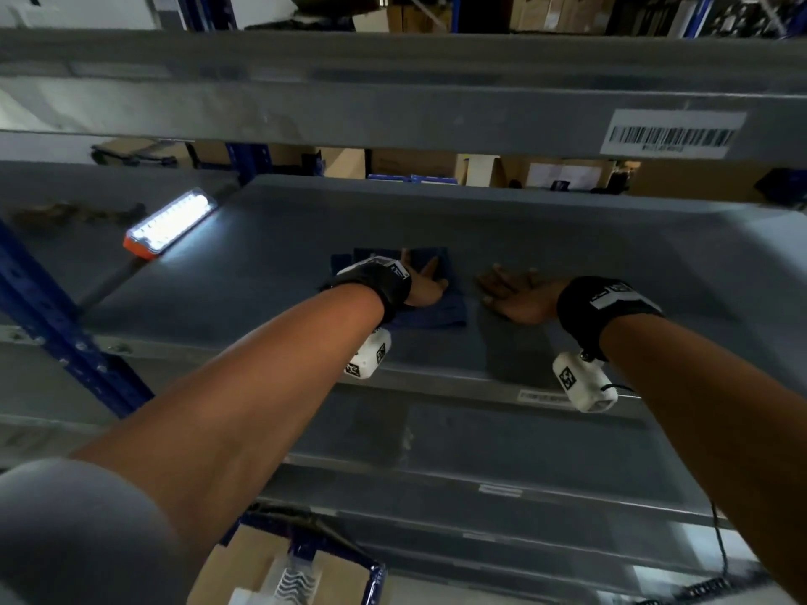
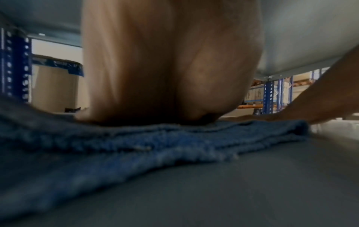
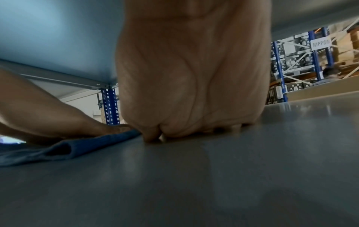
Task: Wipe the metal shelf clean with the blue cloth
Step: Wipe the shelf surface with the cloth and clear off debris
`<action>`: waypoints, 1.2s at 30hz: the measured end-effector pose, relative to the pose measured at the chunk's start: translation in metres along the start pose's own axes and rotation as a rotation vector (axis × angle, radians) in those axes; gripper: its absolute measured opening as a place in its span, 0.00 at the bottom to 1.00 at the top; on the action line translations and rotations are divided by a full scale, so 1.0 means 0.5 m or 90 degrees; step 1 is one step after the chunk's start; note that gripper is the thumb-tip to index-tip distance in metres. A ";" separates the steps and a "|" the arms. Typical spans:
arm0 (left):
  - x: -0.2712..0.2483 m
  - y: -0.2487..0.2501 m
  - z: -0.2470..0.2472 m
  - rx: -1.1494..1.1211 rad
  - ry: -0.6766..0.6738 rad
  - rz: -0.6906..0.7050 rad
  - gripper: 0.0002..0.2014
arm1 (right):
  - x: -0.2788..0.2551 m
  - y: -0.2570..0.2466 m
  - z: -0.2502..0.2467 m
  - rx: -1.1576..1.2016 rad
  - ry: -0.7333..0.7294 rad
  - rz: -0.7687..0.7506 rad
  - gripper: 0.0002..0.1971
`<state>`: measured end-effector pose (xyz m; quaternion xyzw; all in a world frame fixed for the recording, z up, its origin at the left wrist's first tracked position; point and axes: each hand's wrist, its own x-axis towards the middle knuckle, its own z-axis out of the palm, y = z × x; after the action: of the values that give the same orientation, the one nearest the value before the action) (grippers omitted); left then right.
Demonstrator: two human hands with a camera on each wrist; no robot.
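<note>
The blue cloth [image 1: 441,314] lies spread on the grey metal shelf [image 1: 567,238], near its middle. My left hand [image 1: 425,279] presses flat on the cloth with straight fingers. In the left wrist view the heel of that hand [image 2: 170,76] bears down on the folded cloth [image 2: 174,142]. My right hand [image 1: 515,292] rests flat on the bare shelf just right of the cloth, fingers spread, holding nothing. The right wrist view shows this palm [image 3: 194,84] on the shelf surface [image 3: 233,176] and the cloth's edge [image 3: 77,147] to its left.
A lit LED lamp with an orange end [image 1: 172,222] lies on the shelf at the left. Another shelf [image 1: 393,115] with a barcode label [image 1: 672,133] hangs close overhead. Blue uprights [image 1: 65,334] stand at the left. Cardboard boxes [image 1: 279,569] sit below.
</note>
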<state>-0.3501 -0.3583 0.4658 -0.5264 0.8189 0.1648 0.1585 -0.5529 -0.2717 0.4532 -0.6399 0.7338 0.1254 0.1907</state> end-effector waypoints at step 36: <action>0.046 -0.052 -0.005 0.029 0.137 -0.084 0.49 | 0.090 0.037 0.000 0.023 0.088 0.162 0.34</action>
<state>-0.3357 -0.3884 0.4554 -0.5902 0.7982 0.0783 0.0921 -0.5760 -0.3088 0.4324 -0.5452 0.8226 0.0912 0.1335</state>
